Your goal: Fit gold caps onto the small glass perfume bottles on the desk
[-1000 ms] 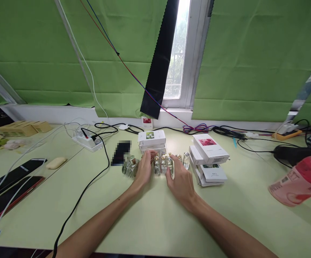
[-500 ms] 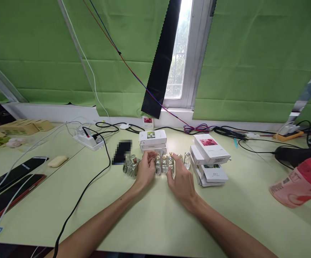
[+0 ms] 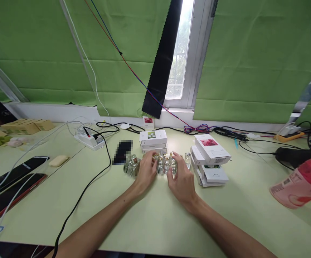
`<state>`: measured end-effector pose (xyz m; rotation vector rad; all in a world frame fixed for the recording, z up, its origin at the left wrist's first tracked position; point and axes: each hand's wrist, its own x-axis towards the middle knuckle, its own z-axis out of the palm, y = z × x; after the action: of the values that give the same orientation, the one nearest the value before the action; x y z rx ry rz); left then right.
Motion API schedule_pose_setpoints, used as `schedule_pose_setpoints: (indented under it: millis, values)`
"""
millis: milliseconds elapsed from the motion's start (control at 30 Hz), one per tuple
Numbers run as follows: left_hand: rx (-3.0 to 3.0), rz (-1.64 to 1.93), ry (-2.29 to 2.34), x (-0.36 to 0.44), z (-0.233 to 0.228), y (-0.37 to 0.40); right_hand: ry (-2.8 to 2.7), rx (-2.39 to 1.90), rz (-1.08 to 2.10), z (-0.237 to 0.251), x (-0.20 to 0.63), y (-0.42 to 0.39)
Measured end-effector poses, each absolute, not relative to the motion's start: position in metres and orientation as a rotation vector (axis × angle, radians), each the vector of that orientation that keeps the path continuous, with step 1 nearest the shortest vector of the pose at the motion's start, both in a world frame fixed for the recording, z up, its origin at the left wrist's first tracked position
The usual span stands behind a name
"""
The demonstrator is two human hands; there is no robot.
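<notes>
Small clear glass bottles (image 3: pixel 166 165) with gold-coloured tops stand side by side in a row on the table, between my two hands. My left hand (image 3: pixel 146 168) has its fingers curled round the left end of the row. At the right end, my right hand (image 3: pixel 181 179) grips with its thumb in front and its fingers behind and over the tops. A separate small bottle (image 3: pixel 188 160) stands upright just beyond my right fingers. More glass bottles (image 3: pixel 131 165) are clustered left of my left hand, partly hidden by it.
White boxes are stacked behind the bottles (image 3: pixel 153 136) and to the right (image 3: pixel 211 148). A black cable (image 3: pixel 91 181) crosses the left side from a power strip (image 3: pixel 89 141). Phones (image 3: pixel 15 172) lie far left; a pink bottle (image 3: pixel 296 186) is at right.
Both hands stay at the row. The bottles between them have shifted slightly right, and my left hand has moved a little right with them.
</notes>
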<state>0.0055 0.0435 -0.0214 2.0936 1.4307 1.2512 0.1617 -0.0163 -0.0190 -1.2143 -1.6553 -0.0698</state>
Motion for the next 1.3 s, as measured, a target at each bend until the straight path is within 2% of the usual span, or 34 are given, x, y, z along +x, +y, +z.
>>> schedule_pose_setpoints:
  millis: [333,1300]
  values:
    - [2.231,0.94,1.401,-0.001,-0.024,0.049,-1.687,-1.139,-0.078,-0.021,0.161,-0.016]
    - [2.298,0.969,1.455,-0.003,-0.023,0.045,-1.612,-1.266,-0.088,-0.023,0.163,-0.013]
